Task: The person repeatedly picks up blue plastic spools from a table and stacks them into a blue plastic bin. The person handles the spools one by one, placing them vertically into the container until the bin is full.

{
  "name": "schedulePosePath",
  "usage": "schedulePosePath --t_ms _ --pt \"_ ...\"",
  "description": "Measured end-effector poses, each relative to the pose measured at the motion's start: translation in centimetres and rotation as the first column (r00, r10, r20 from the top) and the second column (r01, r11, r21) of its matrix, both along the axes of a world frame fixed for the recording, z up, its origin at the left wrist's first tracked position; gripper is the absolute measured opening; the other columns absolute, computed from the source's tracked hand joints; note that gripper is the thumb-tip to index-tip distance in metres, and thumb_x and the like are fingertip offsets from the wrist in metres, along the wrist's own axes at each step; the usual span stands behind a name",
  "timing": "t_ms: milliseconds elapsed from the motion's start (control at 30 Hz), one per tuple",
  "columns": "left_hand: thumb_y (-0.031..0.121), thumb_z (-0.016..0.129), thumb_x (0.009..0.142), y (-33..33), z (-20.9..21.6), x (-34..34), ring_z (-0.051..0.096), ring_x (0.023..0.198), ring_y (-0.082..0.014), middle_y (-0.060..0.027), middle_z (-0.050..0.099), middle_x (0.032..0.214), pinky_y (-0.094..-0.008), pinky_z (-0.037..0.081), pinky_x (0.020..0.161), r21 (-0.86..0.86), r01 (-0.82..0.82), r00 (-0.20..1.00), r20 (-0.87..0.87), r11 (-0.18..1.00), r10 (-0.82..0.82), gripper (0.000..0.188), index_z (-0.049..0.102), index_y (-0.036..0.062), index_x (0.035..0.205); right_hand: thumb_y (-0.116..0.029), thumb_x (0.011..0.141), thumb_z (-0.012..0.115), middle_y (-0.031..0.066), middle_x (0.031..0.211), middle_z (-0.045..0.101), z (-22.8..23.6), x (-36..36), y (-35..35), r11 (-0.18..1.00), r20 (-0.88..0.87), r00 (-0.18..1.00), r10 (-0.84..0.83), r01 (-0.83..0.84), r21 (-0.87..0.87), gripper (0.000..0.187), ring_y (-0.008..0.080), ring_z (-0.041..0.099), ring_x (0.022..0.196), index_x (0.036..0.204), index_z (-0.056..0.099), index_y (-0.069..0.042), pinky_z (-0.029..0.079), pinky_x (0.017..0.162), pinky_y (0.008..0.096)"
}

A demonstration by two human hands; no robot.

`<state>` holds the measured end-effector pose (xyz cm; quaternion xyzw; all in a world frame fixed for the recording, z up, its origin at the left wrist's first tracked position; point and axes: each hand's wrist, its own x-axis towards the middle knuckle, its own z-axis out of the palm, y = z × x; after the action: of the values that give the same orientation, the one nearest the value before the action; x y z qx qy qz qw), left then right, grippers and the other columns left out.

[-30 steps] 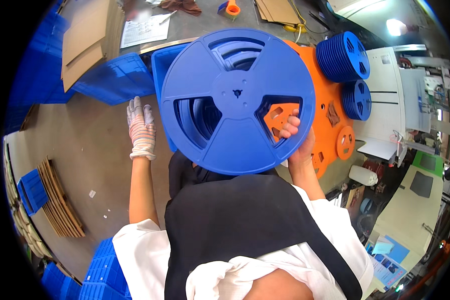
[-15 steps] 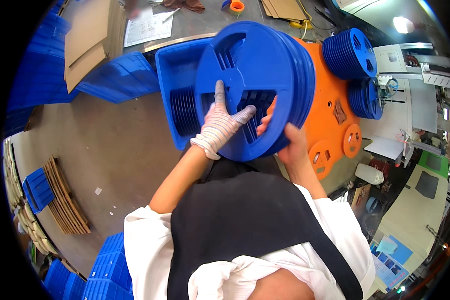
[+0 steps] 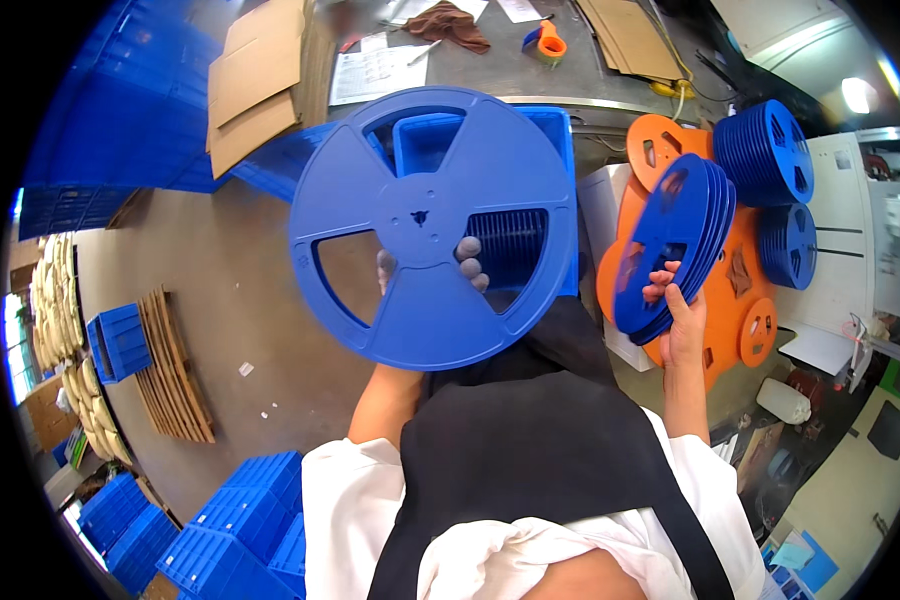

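Observation:
A blue plastic reel flange, round with three cut-out windows, faces me in front of my body. My gloved left hand grips it from behind, its fingertips curling through two windows; the palm is hidden. To the right, my bare right hand is closed around the near edge of a small stack of blue reel flanges, held tilted. Behind the left flange stands a blue bin, where more dark-blue flanges show through a window.
An orange surface with round orange flanges lies at right, with two blue flange stacks beyond. Ahead is a grey workbench with an orange tape dispenser and cardboard. Blue crates stand lower left.
The stack has been parted: one flange has gone left with my left hand, which now holds it from behind, while my right hand has carried the others right. The view has shifted.

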<state>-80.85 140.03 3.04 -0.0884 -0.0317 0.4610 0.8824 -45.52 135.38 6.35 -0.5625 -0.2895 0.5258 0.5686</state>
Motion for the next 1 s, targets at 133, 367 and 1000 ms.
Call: schedulePosePath --t_ms 133,367,1000 --pt "0.053 0.071 0.08 0.1 0.7 0.3 0.056 0.11 -0.0347 -0.0208 0.056 0.112 -0.0423 0.053 0.094 -0.049 -0.019 1.0 -0.026 0.999 0.017 0.082 0.038 -0.0045 0.129 -0.017 0.087 0.07 0.0096 0.098 0.067 -9.4 4.0 -1.2 0.994 0.397 0.916 0.054 -0.011 -0.109 0.035 0.0188 0.067 0.082 0.114 0.055 -0.001 0.052 0.077 0.0299" --pt "0.054 0.063 0.086 1.2 -1.6 1.1 0.058 0.109 -0.0351 -0.0236 0.053 0.12 -0.0425 0.052 0.096 -0.154 -0.017 0.998 -0.055 0.988 0.009 0.083 0.034 -0.0033 0.138 -0.023 0.081 0.073 0.0198 0.1 0.067 -24.0 8.7 -4.8 0.823 0.78 0.288 0.556 -0.062 -0.564 0.045 0.0373 0.064 0.093 0.117 0.056 -0.002 0.049 0.079 0.0404" --pt "0.049 0.065 0.088 1.5 -27.3 16.2 0.059 0.096 -0.0209 -0.0078 0.063 0.105 -0.0361 0.051 0.085 -0.646 0.052 0.779 -0.452 0.762 -0.436 0.045 0.059 0.0103 0.111 -0.03 0.08 0.071 0.019 0.147 0.036 -18.8 -7.1 4.9 0.785 0.494 0.64 0.589 -0.598 -0.161 0.073 0.0364 0.037 0.134 0.139 0.04 -0.001 0.029 0.112 0.0427"
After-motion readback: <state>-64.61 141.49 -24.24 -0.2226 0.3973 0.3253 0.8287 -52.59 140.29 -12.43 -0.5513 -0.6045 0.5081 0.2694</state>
